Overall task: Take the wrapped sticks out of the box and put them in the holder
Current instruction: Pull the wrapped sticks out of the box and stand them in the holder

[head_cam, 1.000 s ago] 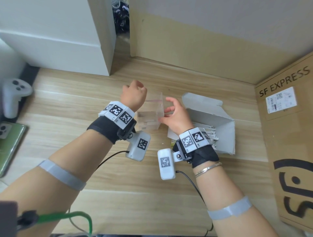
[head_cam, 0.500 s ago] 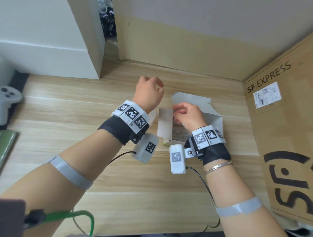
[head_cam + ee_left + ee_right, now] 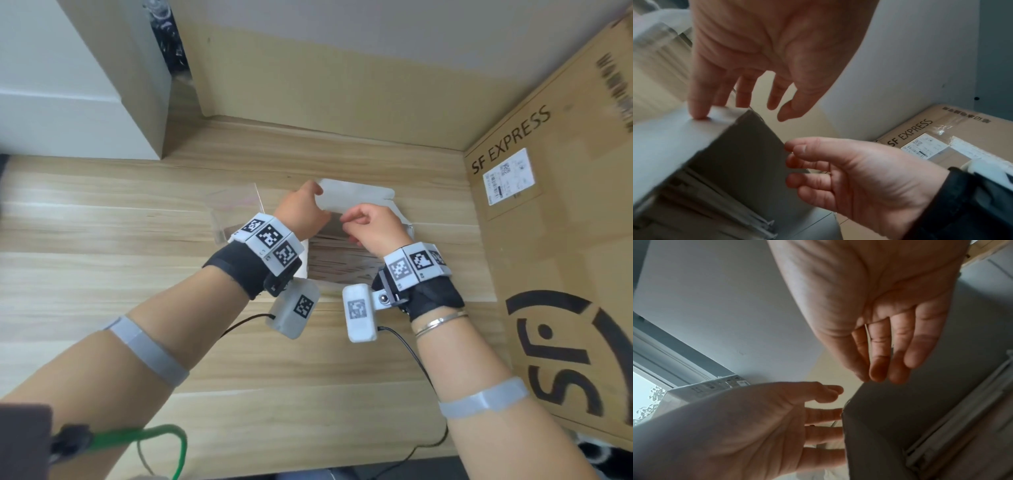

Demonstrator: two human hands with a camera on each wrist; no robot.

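Observation:
A white cardboard box sits at the table's middle with its lid folded back. Several paper-wrapped sticks lie packed inside it; they also show in the left wrist view as wrapped sticks. My left hand rests straight fingers on the box's left wall. My right hand pinches the edge of a grey inner flap. The clear holder stands just left of the box, partly behind my left wrist.
A big brown SF EXPRESS carton closes off the right side. A white cabinet stands at the back left and a beige board runs along the back. A green cable loops near the front edge.
Both hands left the clear holder and went right to the box. The box now sits between my hands with its open side toward me, and the right hand has taken hold of a flap.

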